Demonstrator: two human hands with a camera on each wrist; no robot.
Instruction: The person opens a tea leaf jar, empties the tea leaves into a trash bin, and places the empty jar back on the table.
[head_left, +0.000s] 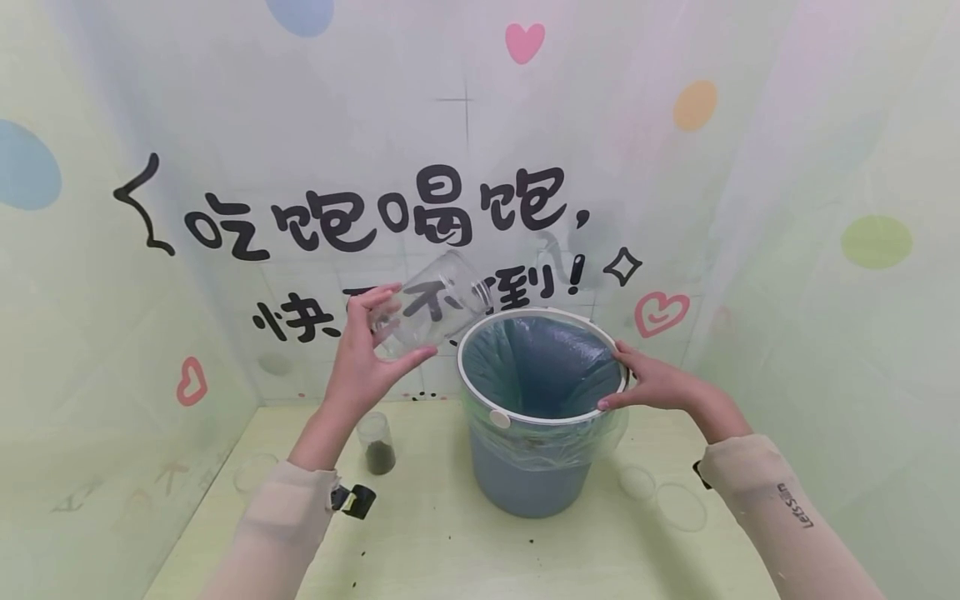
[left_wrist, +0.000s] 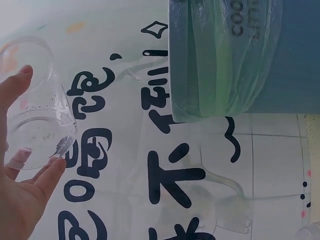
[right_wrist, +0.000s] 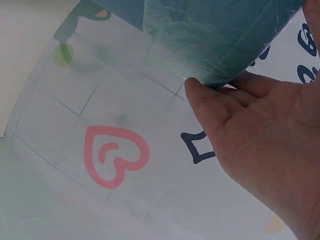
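The jar (head_left: 442, 304) is tilted in the air left of the bin (head_left: 531, 479), apart from its rim; the left edge of the table (head_left: 420, 550) lies farther left. The left hand (head_left: 362, 358), spread wide, grips the jar; the right hand (head_left: 663, 385), partly open, holds the bin's right side. The jar is transparent, with dark specks.

1. bin (head_left: 528, 483): blue, white-rimmed, mouth facing up, lined with a thin greenish see-through bag (head_left: 551, 448) folded over the edge; the right hand (head_left: 658, 383) holds its side.
2. jar (head_left: 453, 296): clear, tilted, mouth end toward the bin, held in the left hand (head_left: 362, 358).
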